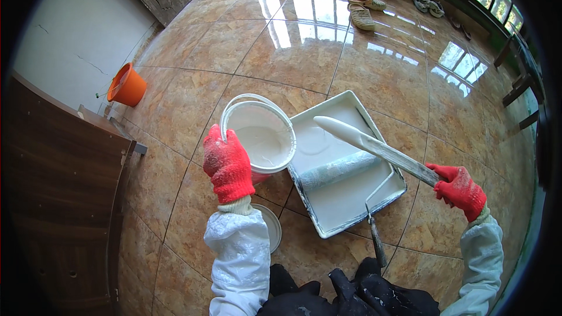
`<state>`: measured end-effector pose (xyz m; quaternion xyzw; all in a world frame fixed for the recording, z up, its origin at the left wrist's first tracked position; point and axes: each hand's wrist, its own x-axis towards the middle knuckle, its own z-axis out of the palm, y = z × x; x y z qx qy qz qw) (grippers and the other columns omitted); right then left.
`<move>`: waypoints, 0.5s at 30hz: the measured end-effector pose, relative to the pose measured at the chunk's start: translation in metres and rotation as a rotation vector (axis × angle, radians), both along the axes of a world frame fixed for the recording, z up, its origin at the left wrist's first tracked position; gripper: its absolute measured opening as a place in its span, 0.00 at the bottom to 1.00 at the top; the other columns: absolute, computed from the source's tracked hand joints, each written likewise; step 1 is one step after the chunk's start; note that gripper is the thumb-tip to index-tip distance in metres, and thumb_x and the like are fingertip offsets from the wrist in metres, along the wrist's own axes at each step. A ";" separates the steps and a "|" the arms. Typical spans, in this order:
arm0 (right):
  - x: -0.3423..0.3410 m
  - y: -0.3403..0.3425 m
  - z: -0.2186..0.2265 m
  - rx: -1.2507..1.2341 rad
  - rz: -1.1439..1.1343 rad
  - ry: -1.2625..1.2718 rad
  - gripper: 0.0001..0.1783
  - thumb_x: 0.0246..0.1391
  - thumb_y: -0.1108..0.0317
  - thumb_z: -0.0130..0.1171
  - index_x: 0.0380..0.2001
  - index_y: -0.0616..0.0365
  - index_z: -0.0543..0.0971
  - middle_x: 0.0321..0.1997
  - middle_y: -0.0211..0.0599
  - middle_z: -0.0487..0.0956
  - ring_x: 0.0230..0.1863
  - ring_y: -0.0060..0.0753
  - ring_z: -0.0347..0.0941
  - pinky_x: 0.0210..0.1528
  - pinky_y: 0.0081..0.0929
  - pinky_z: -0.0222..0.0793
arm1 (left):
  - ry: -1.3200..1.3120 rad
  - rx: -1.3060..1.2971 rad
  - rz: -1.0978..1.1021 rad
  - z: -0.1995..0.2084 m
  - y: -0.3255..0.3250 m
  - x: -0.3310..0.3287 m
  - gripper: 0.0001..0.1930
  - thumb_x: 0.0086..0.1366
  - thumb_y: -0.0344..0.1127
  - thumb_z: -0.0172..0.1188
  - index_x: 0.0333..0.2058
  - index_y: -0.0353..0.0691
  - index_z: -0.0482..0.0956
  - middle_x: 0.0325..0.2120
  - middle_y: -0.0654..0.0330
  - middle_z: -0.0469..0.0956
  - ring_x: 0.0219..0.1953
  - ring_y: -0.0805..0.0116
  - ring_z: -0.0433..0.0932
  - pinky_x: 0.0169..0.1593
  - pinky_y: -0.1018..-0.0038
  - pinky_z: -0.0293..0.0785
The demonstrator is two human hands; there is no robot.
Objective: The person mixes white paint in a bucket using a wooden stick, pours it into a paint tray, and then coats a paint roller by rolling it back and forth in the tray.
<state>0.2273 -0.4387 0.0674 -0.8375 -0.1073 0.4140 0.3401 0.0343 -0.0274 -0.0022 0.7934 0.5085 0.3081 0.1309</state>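
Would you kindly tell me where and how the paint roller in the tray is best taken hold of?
The paint roller is probably best gripped around the middle of its dark handle, coming from the person's near side. The handle juts past the near rim of the paint tray toward the person, while the sleeve lies inside.

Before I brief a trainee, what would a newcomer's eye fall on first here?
Likely the red-gloved left hand, gripping the pail left of the tray, and right hand, holding a stick over it. Next, the roller lying in the white tray. An orange bucket stands out at upper left.
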 end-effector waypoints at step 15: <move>-0.014 0.052 0.016 0.035 0.620 -0.985 0.28 0.45 0.82 0.54 0.52 0.51 0.74 0.27 0.39 0.77 0.26 0.36 0.76 0.31 0.30 0.71 | -0.525 -0.390 0.078 -0.063 0.089 -0.104 0.15 0.62 0.36 0.53 0.41 0.30 0.78 0.33 0.53 0.80 0.33 0.63 0.79 0.39 0.68 0.74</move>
